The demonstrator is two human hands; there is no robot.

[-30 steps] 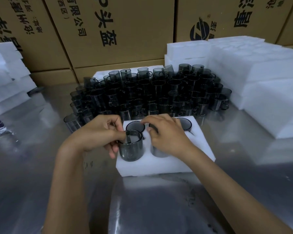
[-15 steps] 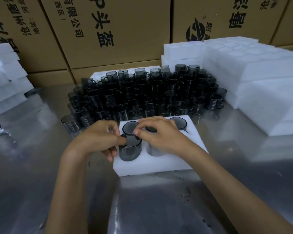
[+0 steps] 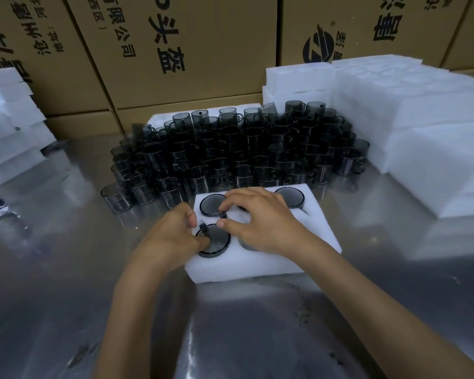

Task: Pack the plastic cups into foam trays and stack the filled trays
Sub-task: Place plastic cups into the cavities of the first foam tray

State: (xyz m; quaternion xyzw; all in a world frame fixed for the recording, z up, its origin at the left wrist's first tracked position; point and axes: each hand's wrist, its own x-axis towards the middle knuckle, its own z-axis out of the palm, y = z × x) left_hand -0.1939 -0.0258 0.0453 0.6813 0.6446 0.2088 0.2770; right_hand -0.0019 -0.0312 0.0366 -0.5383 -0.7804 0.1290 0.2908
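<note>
Two hands work over a white foam tray lying on the shiny metal tabletop. Left hand: thumb and fingers curled onto the rim of a dark cup sunk almost flush in the tray's near-left hole, grip closed on it. Right hand: fingers bent, fingertips at the handle between that cup and the far-left seated cup; it covers the middle holes, so whether its grip holds anything I cannot tell. Far-right hole holds another cup. Just behind the tray stands a dense cluster of loose smoky cups, upright. Stacks of foam trays rise to the right, a smaller foam stack to the left. Printed cardboard cartons form the back wall.
</note>
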